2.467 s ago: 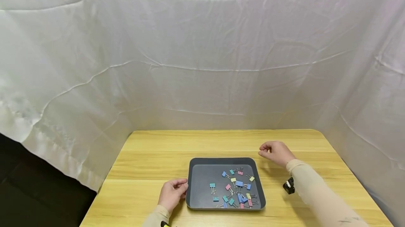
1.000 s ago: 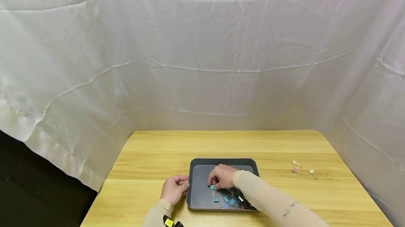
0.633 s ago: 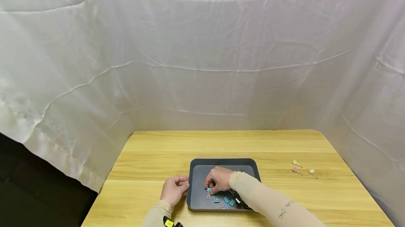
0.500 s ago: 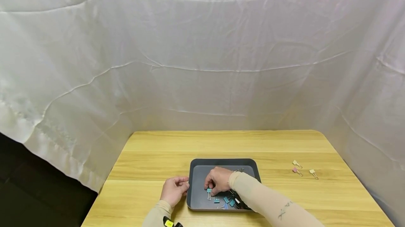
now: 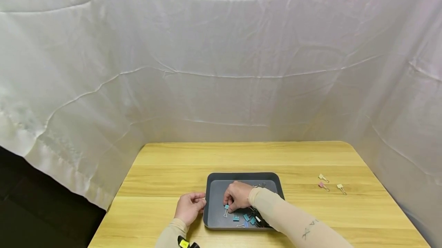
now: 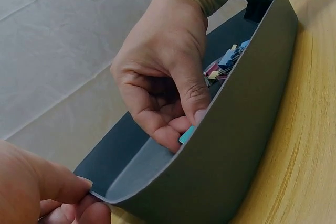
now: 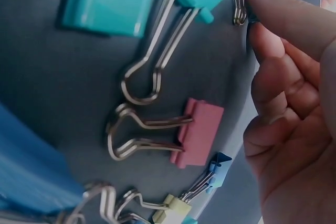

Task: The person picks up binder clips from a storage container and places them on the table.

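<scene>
A dark grey tray (image 5: 215,182) stands on the table with several colored binder clips in it. My left hand (image 5: 188,208) pinches the tray's left rim between thumb and fingers; the left wrist view shows this at a corner. My right hand (image 5: 239,195) reaches down into the tray and pinches a teal binder clip (image 5: 226,207) by its body, the wire handles toward me. In the left wrist view that clip (image 6: 186,135) is mostly hidden by the thumb. Close to the right hand lie a pink clip (image 7: 199,132) and larger teal clips (image 7: 110,1). The forearm covers part of the tray.
Two yellow binder clips (image 5: 340,188) and a pink one (image 5: 322,186) lie on the wooden table (image 5: 165,163) right of the tray. A pale curtain (image 5: 221,98) hangs behind and at both sides.
My right hand has come from the table right of the tray into it, uncovering three clips there. It has taken the teal clip and shifted it slightly left. The left hand stays.
</scene>
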`<action>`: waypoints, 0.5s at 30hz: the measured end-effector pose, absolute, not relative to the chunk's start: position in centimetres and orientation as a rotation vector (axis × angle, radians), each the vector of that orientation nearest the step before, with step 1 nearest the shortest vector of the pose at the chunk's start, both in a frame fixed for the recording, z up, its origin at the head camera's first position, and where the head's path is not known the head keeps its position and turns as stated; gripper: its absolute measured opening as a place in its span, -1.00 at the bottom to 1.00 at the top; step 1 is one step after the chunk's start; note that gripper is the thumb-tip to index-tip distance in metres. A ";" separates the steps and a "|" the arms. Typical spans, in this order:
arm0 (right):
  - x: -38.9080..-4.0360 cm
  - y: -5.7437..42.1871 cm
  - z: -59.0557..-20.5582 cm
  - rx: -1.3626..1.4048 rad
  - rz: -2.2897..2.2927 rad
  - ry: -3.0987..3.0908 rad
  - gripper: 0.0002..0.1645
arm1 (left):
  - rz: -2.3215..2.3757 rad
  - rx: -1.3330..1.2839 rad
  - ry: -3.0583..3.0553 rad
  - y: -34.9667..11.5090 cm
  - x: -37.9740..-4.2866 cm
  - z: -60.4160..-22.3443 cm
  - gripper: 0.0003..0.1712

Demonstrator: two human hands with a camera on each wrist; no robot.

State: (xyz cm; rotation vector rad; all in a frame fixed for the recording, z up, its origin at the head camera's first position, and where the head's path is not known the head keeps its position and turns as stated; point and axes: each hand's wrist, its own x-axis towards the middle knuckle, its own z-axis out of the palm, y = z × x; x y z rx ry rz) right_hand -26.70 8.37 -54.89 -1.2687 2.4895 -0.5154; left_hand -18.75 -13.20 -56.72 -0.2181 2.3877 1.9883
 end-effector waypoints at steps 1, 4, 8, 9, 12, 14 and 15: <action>-26.7 8.4 -54.9 -1.269 -0.506 2.498 -0.82 | 1.988 -0.218 2.389 -13.2 -18.7 -56.7 -0.70; -26.7 8.5 -54.8 -1.278 -0.472 2.516 -0.82 | 1.984 -0.221 2.390 -13.2 -18.7 -56.7 -0.70; -26.8 9.1 -54.4 -1.260 -0.483 2.522 -0.84 | 1.981 -0.219 2.394 -13.1 -18.7 -56.8 -0.70; -26.9 9.3 -54.2 -1.245 -0.497 2.521 -0.84 | 1.982 -0.217 2.395 -13.1 -18.7 -56.8 -0.70; -27.2 10.1 -53.6 -1.207 -0.542 2.527 -0.85 | 1.983 -0.209 2.401 -13.2 -18.8 -56.9 -0.70; -27.5 10.7 -53.2 -1.178 -0.570 2.537 -0.85 | 1.984 -0.206 2.402 -13.2 -18.8 -56.9 -0.70; -27.6 11.0 -53.0 -1.156 -0.585 2.544 -0.86 | 1.983 -0.206 2.403 -13.2 -18.8 -56.9 -0.70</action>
